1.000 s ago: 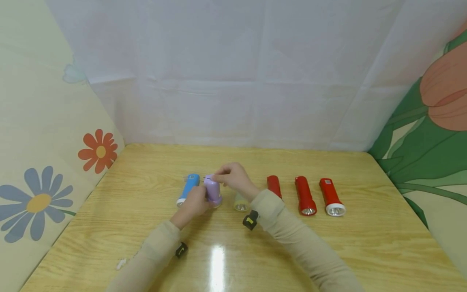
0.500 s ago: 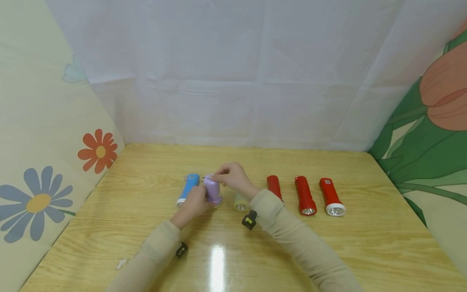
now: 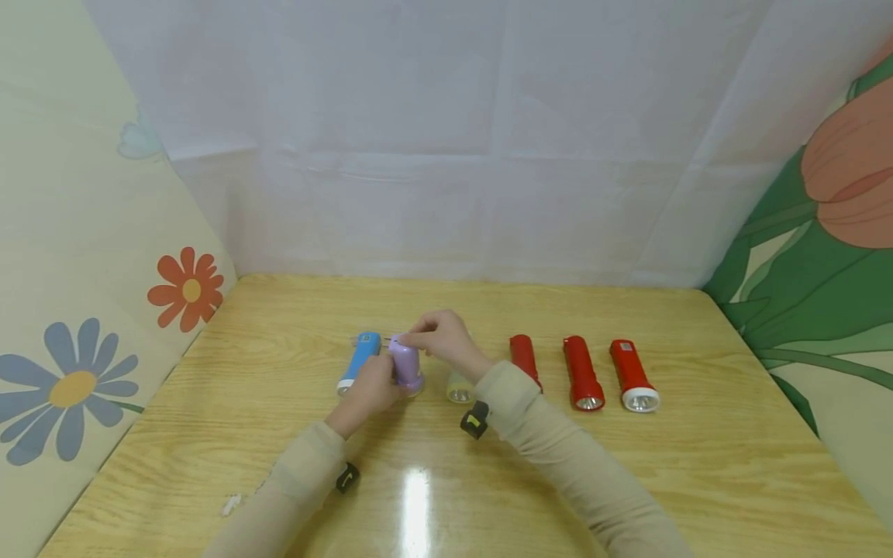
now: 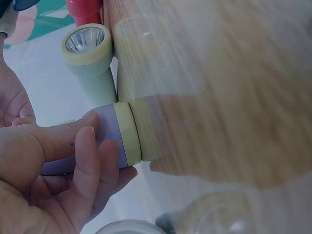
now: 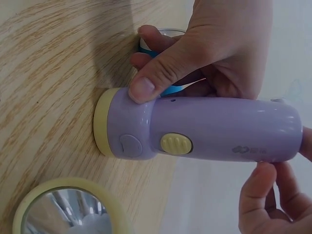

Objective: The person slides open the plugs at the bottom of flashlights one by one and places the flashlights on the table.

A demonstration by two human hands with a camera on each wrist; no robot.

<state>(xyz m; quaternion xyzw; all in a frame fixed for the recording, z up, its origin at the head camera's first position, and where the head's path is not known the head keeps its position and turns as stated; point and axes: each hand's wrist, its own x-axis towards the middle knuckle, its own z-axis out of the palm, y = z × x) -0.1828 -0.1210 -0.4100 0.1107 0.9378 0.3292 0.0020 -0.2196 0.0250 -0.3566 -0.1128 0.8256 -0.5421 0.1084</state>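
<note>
A purple flashlight (image 3: 405,363) with a yellow rim stands upright, lens end down on the wooden table. My left hand (image 3: 373,385) grips it low down; in the left wrist view the thumb and fingers of that hand (image 4: 63,161) wrap its head. Up at the tail end, my right hand (image 3: 449,341) pinches it with thumb and fingertips (image 5: 265,173). Thin metal prongs (image 3: 387,339) stick out leftward at its top. The yellow slide switch (image 5: 176,144) shows in the right wrist view.
To the left lies a blue flashlight (image 3: 363,356) with a white rim. A pale green flashlight (image 4: 90,63) with a yellow rim lies just right of the purple one. Further right lie red flashlights (image 3: 523,356), (image 3: 582,372) and a white-rimmed red flashlight (image 3: 631,372).
Both hands keep their hold on the purple flashlight. Its top and my right fingertips have shifted very slightly left. The other flashlights lie as before.
</note>
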